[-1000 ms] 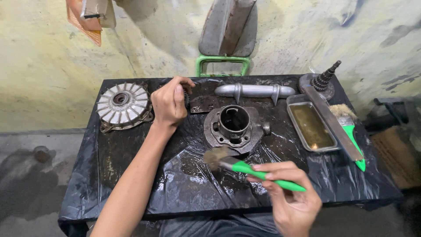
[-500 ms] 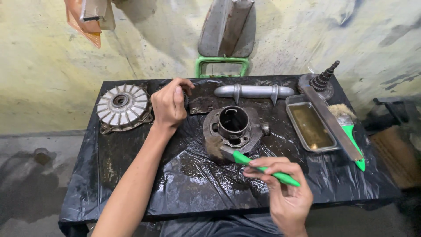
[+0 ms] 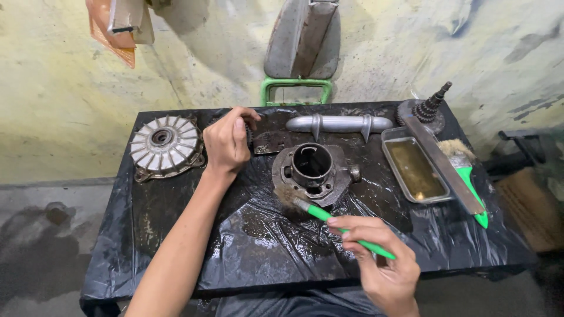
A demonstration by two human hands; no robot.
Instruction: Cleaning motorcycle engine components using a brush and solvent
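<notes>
Green-handled brush (image 3: 329,216), gripped closed in right hand (image 3: 382,264), is angling up-left, bristles touching the cylinder (image 3: 312,170); left hand (image 3: 226,141) is clutching a dark part.

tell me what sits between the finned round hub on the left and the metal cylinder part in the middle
In the head view, the left hand lies between the finned hub and the cylinder part, on wet black plastic sheeting.

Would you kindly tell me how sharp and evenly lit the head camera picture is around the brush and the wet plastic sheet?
Head view: the green-handled brush in the right hand is sharp; the black plastic sheet shows wet glare patches; the table edges bow slightly from the wide lens; the floor to the left lies in shadow.
</notes>
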